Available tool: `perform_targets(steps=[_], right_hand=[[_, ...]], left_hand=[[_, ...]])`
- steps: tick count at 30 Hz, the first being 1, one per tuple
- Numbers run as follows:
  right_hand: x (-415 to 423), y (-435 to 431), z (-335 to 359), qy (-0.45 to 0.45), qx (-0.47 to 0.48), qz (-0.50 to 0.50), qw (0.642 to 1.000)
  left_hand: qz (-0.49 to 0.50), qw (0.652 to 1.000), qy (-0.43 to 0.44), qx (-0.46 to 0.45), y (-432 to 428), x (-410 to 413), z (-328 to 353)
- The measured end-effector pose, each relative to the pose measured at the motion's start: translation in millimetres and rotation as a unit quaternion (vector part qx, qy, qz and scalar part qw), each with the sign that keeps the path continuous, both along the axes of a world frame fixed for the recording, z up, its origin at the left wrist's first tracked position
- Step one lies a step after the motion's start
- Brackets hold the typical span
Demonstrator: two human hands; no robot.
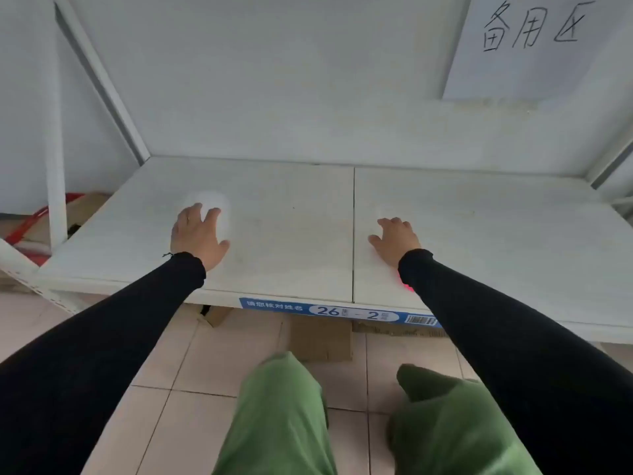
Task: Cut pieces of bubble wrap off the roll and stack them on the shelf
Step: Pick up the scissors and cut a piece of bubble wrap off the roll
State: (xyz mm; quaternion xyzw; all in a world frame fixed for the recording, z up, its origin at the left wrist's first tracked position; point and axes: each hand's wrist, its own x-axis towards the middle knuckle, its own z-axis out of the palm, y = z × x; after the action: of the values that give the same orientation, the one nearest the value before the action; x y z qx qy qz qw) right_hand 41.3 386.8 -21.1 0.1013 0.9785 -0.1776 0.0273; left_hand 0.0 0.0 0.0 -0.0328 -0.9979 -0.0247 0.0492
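The white shelf board [294, 241] lies in front of me at waist height. My left hand [197, 234] rests palm down on it with the fingers spread. The fingertips lie on a pale, hazy patch [221, 204] that looks like a piece of bubble wrap, though it is too blurred to be sure. My right hand [395, 240] also lies palm down on the right half of the board, fingers slightly bent and the thumb out to the left. Something small and red [407, 288] shows under my right wrist. No roll is in view.
A seam [353, 231] splits the shelf board in two. A blue label [339, 311] runs along the front edge. A paper sign [527, 46] hangs on the back wall. Cardboard boxes [320, 341] sit under the shelf, and red tubing [30, 224] lies at the left. My green trouser legs [284, 416] are below.
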Motion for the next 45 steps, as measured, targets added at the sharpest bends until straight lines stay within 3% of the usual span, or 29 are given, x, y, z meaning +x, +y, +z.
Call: perform_targets(steps=[4,8,12,15,19,22,25,29,32,34,39,43,45], right_hand=[[-27.8,-8.1,-10.2,-0.060,0.035,-0.054,0.996],[-48.8,-14.4,-25.4,-0.069,0.046,-0.096,0.992],[-65.9,-20.1,-33.0,-0.026,0.017,-0.082,0.996],[-70.7,-26.7,-31.7,0.049,0.007,-0.065,0.997],[-80.2,-19.8,-17.2,0.123,-0.151,-0.099,0.976],[-82.3,-3.4,-6.0,0.148,-0.312,-0.129,0.930],[-76.4,15.5,3.1,0.182,-0.376,-0.149,0.897],[-64.1,40.5,8.5,0.209,-0.381,-0.192,0.880],[-53.0,55.7,7.0,0.206,-0.343,-0.231,0.887],[-45.9,64.8,2.1,0.200,-0.332,-0.254,0.886],[-29.3,75.4,-6.0,0.180,-0.320,-0.273,0.889],[-20.5,81.5,3.1,0.185,-0.318,-0.298,0.881],[-15.8,89.6,6.7,0.180,-0.311,-0.308,0.881]], left_hand=[[0.087,0.991,-0.106,-0.003,-18.3,-14.0,-6.3],[0.145,0.980,-0.131,0.047,-23.7,-24.1,-16.6],[0.179,0.971,-0.139,0.071,-27.8,-34.1,-20.7],[0.188,0.973,-0.095,0.099,-28.1,-40.4,-13.3],[0.150,0.945,-0.077,0.280,-26.0,-52.7,-7.0],[0.115,0.900,-0.056,0.416,-18.5,-56.9,-4.7],[0.098,0.866,-0.073,0.486,-10.2,-55.6,-2.0],[0.065,0.910,-0.125,0.391,-8.7,-54.8,-12.8],[0.109,0.970,-0.061,0.209,-7.7,-48.7,-18.0],[0.113,0.984,-0.026,0.133,-1.4,-43.0,-17.1],[0.113,0.977,-0.123,0.136,16.5,-35.7,-12.0],[0.120,0.978,-0.024,0.168,12.2,-43.3,-9.5],[0.148,0.979,-0.007,0.141,4.8,-48.6,-4.0]])
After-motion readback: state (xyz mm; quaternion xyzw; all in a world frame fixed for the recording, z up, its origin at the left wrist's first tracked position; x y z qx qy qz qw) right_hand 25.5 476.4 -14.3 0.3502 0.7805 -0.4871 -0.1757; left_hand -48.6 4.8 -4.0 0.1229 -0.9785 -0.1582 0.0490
